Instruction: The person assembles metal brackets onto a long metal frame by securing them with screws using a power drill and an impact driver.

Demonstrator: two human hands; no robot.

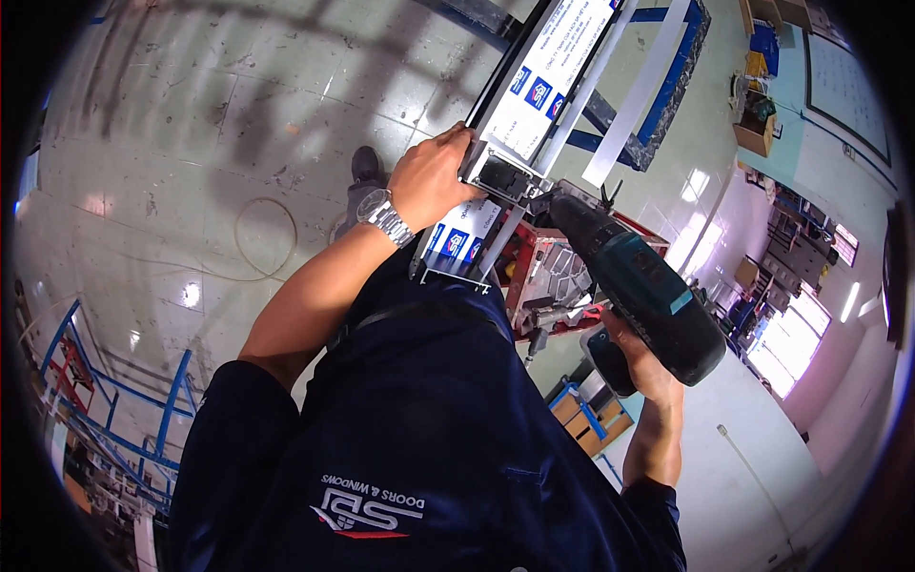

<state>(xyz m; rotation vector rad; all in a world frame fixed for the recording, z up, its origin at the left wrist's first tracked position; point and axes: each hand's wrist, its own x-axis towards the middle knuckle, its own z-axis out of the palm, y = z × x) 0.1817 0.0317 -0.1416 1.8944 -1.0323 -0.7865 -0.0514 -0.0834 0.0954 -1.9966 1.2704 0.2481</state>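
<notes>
A worker in a dark shirt holds a drill nose-first to the end of a film-wrapped profile in a workshop. The left grip is closed around the profile's end, fingers over its edge, a hold that looks meant to brace the metal against the tool's push. The right grip is wrapped around the drill's handle, wrist below the body, apparently so that the arm backs the tool in line with its nose. Whether the tip touches metal cannot be told. The profile runs from the upper centre down toward the worker's waist, its film probably left on to guard the finish. A shorter film-covered piece lies just below the left grip, against the shirt. A red crate of tools sits beside the waist, likely for easy reach. Beyond is a blue stand; a hose loops across the floor.
</notes>
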